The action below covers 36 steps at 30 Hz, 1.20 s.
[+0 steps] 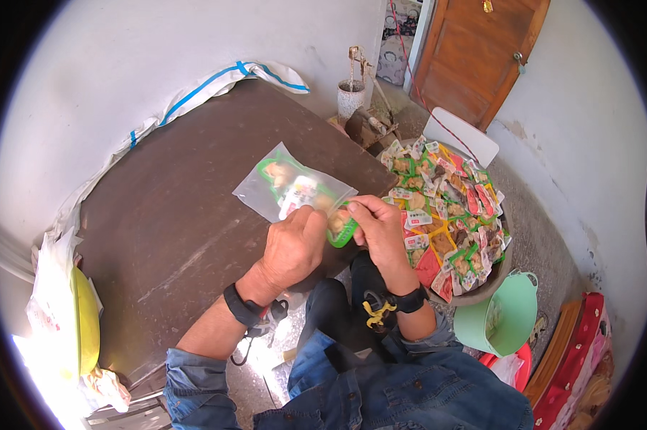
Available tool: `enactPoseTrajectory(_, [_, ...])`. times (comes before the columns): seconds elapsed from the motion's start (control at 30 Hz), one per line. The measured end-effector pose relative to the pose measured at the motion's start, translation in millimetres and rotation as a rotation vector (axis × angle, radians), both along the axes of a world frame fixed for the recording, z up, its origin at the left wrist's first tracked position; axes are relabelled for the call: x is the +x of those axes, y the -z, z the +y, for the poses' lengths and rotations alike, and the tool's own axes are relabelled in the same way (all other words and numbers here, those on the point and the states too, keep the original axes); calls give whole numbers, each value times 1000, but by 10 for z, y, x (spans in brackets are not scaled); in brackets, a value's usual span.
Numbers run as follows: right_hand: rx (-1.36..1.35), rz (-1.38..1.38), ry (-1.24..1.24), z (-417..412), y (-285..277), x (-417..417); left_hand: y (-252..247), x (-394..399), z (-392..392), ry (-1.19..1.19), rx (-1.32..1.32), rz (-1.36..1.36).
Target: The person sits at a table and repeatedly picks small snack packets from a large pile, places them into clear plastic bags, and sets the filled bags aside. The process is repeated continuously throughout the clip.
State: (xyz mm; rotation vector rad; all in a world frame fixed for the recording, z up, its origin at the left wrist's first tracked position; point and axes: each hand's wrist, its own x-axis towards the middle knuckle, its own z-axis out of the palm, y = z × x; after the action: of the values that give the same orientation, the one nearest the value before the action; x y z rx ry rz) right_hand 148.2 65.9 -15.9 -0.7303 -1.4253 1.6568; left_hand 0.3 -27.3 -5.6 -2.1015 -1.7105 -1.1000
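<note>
A translucent plastic bag (256, 189) is held above the brown tabletop, with green-edged food packets (276, 173) and a white printed label inside it. My left hand (295, 244) is closed on the bag's near edge. At the bag's right end, my right hand (378, 223) pinches a green-edged packet (342, 230) between thumb and fingers. The packet's upper part is at the bag's mouth and its lower part sticks out. My fingers hide some of the bag's rim. A wrist strap sits on each forearm.
The brown table (194, 177) lies before me. To its right a large round basin (509, 258) is heaped with small food packets (441, 215). Nearby stand a mint-green bucket (511, 312), a red basin (523, 365) and a rusty hand pump (351, 99). A yellow bowl (88, 322) is at the left.
</note>
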Motion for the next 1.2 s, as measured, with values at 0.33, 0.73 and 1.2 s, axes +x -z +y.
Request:
enactPoseTrajectory(0.33, [-202, 303, -235, -40, 53, -237, -5, -5, 15, 9, 65, 19])
enactPoseTrajectory(0.73, [-110, 39, -16, 158, 6, -93, -55, 57, 13, 60, 58, -12])
enactPoseTrajectory(1.2, [121, 260, 278, 492, -244, 512, -82, 90, -19, 74, 19, -66])
